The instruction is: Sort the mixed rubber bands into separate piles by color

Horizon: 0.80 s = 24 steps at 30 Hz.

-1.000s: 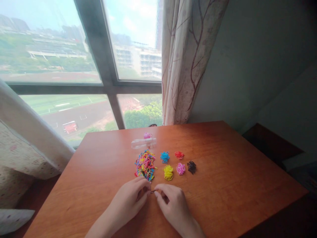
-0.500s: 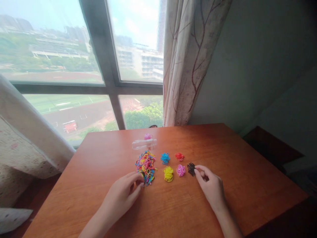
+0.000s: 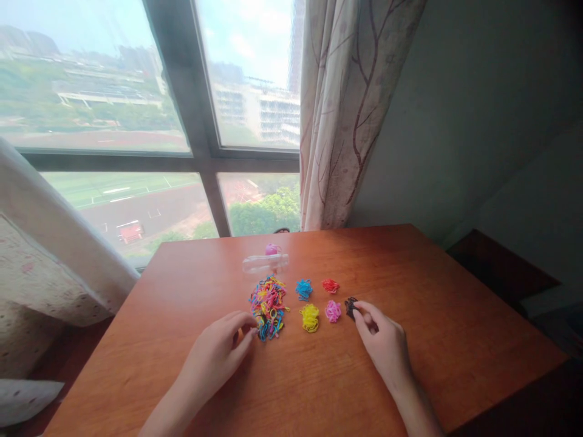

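Small rubber bands in many colours form a mixed pile (image 3: pixel 269 300) on the wooden table. My left hand (image 3: pixel 223 346) is at that pile's near left edge, its fingers curled toward the thumb; whatever lies between the tips is too small to make out. To the right are single-colour heaps of bands: blue (image 3: pixel 303 289), red (image 3: pixel 330 286), yellow (image 3: pixel 310 318) and pink (image 3: pixel 333 311). At the heap of black rubber bands (image 3: pixel 350 306), my right hand (image 3: pixel 382 334) pinches with thumb and forefinger at black bands, covering the heap's right side.
Behind the mixed pile lies a clear plastic container (image 3: pixel 265 263) on its side, with a pink round object (image 3: pixel 272 249) behind it. The table (image 3: pixel 282 388) meets a window (image 3: pixel 255 200) at its far edge. Curtains (image 3: pixel 332 152) hang on both sides.
My left hand has drawn slightly left, uncovering more of the mixed pile's near edge. My right hand has shifted a little left and farther over the black heap.
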Available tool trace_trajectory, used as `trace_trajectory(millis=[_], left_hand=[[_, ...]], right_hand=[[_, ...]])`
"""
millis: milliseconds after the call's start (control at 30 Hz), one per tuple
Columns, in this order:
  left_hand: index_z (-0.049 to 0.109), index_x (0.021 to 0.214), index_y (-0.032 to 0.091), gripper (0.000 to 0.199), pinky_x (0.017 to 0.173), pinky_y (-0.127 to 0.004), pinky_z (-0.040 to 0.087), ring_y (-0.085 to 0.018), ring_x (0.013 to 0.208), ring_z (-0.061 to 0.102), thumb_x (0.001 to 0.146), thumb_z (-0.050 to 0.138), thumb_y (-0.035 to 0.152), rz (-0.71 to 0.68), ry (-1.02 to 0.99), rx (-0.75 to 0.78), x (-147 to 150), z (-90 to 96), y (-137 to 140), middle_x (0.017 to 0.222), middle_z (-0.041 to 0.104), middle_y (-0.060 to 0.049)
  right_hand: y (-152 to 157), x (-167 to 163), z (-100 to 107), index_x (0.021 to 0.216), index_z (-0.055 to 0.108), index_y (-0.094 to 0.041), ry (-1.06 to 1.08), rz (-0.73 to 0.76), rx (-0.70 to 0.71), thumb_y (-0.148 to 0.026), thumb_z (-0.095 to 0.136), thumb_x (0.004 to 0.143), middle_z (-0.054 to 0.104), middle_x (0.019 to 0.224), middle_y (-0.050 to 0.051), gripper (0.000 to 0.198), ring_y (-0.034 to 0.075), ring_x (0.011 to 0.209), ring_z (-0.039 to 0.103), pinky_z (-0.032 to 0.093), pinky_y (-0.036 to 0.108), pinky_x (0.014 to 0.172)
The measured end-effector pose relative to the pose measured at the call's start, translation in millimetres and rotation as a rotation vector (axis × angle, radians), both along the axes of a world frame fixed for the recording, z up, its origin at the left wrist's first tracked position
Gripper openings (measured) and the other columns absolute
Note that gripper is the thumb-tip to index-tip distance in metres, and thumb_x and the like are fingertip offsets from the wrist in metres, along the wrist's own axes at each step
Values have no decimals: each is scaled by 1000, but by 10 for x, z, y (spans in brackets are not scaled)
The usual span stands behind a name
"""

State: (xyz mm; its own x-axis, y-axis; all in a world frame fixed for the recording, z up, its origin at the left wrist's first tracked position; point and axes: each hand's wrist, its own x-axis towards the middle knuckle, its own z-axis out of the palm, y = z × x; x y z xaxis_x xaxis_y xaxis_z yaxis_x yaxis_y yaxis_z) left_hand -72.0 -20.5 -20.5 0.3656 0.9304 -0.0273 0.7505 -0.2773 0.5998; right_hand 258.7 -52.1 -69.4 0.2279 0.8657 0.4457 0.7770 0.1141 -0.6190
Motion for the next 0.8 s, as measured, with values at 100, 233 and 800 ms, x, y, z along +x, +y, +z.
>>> trace_trajectory(millis=[100, 233, 800], left_hand=[[67, 92, 23, 25, 66, -26, 44, -17, 71, 62, 91, 44, 33, 53, 44, 6, -35, 16, 20, 86, 71, -1], [66, 90, 23, 24, 66, -26, 44, -18, 75, 62, 90, 45, 34, 107, 93, 25, -61, 15, 37, 85, 70, -2], [62, 92, 24, 18, 68, -24, 41, -16, 82, 61, 91, 45, 26, 133, 139, 47, -37, -125, 36, 95, 64, -1]], right_hand=[[-26, -262, 83, 94, 71, -20, 31, 108, -18, -37, 49, 96, 67, 70, 3, 28, 15, 57, 62, 47, 22, 57], [-64, -676, 124, 91, 69, -21, 39, 267, -59, -27, 48, 95, 69, 71, 2, 22, 15, 60, 63, 45, 22, 57], [-235, -1209, 38, 85, 67, -23, 76, 419, -185, -17, 53, 88, 65, 67, -3, 16, 13, 58, 60, 38, 22, 58]])
